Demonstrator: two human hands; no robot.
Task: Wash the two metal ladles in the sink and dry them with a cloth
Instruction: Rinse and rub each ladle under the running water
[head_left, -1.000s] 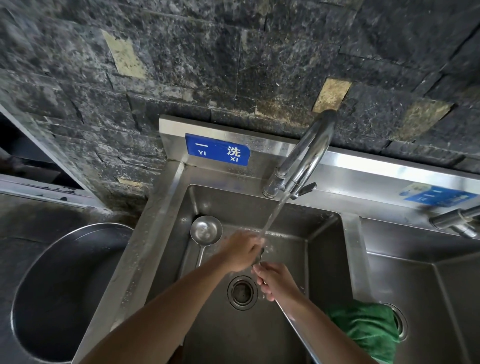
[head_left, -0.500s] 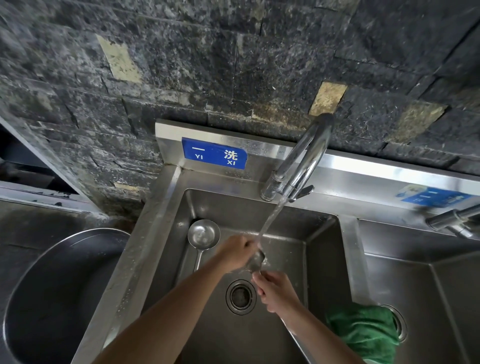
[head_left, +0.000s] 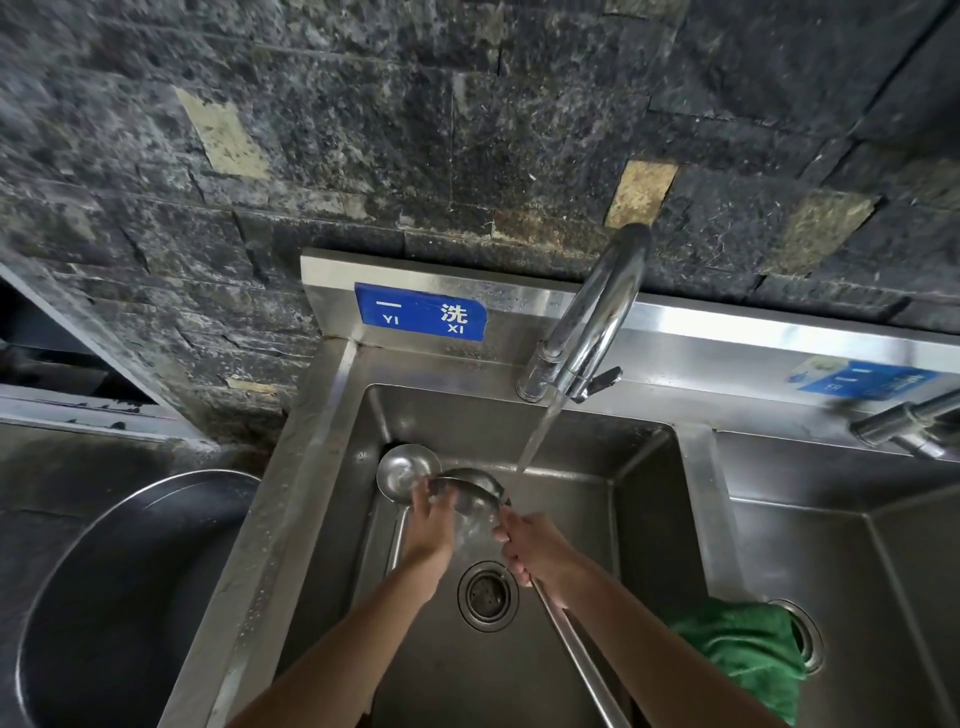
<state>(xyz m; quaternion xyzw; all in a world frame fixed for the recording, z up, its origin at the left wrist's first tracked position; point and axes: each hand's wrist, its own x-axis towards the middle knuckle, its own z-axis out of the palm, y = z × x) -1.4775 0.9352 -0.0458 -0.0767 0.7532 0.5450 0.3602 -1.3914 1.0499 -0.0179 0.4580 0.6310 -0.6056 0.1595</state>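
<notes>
I hold one metal ladle (head_left: 475, 493) over the left basin of the steel sink (head_left: 332, 441), its bowl turned on its side just left of the running water. My right hand (head_left: 532, 545) grips its long handle near the bowl. My left hand (head_left: 434, 519) touches the bowl's rim with its fingers. A second metal ladle (head_left: 402, 467) lies in the basin at the back left, bowl up, its handle running toward me under my left wrist. A green cloth (head_left: 748, 649) lies in the right basin.
The tap (head_left: 597, 322) arches over the basin and pours a stream. A round drain (head_left: 487, 596) sits below my hands. A large steel bowl (head_left: 104, 597) stands left of the sink. A second tap (head_left: 909, 421) is at the right.
The ladle's bowl has come out from under my left hand and now shows, turned sideways and shifted left of the stream. My left hand has slid left onto its rim.
</notes>
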